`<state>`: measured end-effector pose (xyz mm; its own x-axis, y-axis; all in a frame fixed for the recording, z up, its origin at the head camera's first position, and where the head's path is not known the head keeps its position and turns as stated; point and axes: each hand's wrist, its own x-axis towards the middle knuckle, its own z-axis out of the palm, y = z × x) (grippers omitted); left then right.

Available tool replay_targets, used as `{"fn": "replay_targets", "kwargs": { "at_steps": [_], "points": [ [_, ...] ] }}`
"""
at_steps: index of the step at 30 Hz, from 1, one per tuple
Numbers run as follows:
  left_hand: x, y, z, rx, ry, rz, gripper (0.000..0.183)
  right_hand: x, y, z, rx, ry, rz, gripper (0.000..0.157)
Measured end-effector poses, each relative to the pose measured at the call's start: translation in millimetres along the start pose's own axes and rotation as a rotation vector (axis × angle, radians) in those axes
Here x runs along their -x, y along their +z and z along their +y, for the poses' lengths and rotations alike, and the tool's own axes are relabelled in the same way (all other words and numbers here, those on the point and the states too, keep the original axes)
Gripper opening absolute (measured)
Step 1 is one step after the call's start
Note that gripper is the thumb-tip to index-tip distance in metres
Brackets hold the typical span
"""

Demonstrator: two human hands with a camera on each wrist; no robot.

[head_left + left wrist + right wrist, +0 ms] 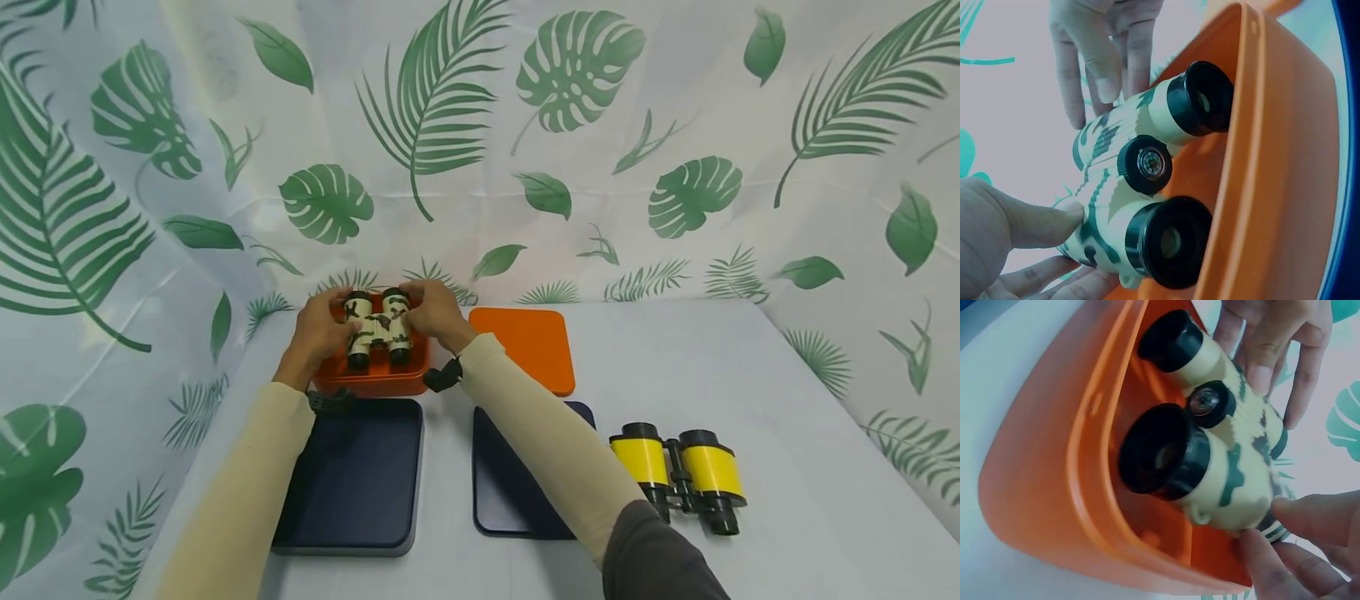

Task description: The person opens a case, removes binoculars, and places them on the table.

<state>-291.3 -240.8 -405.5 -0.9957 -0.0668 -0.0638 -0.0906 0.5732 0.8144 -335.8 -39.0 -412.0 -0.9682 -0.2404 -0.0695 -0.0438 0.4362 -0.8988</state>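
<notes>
Camouflage-patterned binoculars [378, 323] with black eyecups and a small central compass are held tilted at the orange box [372, 386], the eyecup end down inside its rim. My left hand [317, 332] grips the left barrel, thumb on top and fingers underneath in the left wrist view. On the other barrel, my right hand [441, 317] pinches the far end between thumb and fingers, as the right wrist view shows. Part of the box's interior is hidden beneath the binoculars.
An orange lid [528, 350] lies right of the box. Nearer stand a dark navy tray-like box [348, 483] and a flat navy lid [517, 492], partly under my right forearm. Yellow-and-black binoculars [678, 471] rest at the right. A leaf-printed curtain [480, 167] backs the table.
</notes>
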Motion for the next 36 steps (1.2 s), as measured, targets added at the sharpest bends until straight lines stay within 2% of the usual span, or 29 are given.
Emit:
{"fn": "replay_targets", "kwargs": {
  "at_steps": [5,11,17,23,36],
  "points": [
    [5.6,-3.9,4.9,0.034,0.035,0.006,0.069,5,-6.1,3,-0.018,-0.059,0.033,0.057],
    [12.8,-4.5,12.1,0.099,0.058,0.022,0.069,14,-21.9,7,-0.188,-0.106,0.005,0.055],
    [19.2,0.7,18.1,0.201,0.095,0.035,0.066,23,-38.3,15,-0.326,-0.113,0.023,0.055],
    [21.9,11.9,23.5,0.281,0.166,0.055,0.064,34,-53.9,21,-0.395,-0.118,0.046,0.053],
    [28.1,47.6,42.4,0.398,0.208,0.036,0.059,65,-91.3,36,-0.396,-0.115,0.099,0.055]
  ]
}}
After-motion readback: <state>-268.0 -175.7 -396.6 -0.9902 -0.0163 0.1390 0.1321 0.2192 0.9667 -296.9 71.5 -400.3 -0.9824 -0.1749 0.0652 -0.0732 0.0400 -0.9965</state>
